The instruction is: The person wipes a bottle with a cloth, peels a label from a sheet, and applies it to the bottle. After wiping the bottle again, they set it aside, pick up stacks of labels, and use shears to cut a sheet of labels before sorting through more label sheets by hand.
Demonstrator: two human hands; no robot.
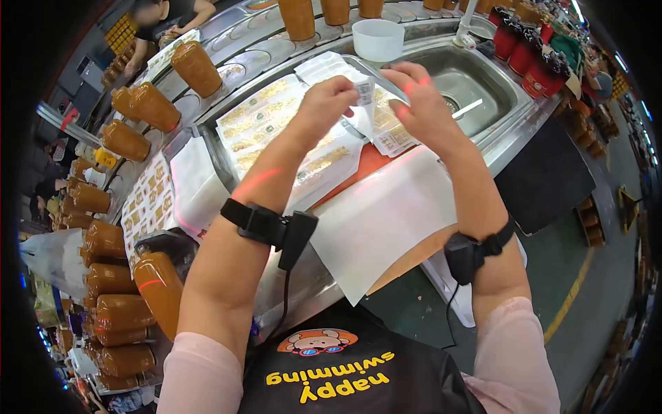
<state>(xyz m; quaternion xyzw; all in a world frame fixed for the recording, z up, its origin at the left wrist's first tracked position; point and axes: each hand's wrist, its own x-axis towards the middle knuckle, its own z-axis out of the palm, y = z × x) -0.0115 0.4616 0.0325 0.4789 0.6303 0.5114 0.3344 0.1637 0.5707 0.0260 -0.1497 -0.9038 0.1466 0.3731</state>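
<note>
My left hand (323, 109) is closed in a pinch on a small printed paper piece (365, 95), which hangs over the work surface. To its right, my right hand (424, 110) has its fingers apart, with nothing visible in them. Below both hands lie white sheets with gold print (258, 124), spread beside the sink. Another printed sheet (394, 138) sits under my right hand, next to an orange-red surface (352, 181). Nearer to me, a large blank white sheet (386, 214) hangs over the front edge.
A metal sink (483, 86) is at the right, with a white plastic tub (378, 40) behind it. Brown glazed jars (196, 67) stand along the conveyor (241, 52). Another brown jar (158, 290) leans by my left arm. A person (169, 21) sits across the conveyor.
</note>
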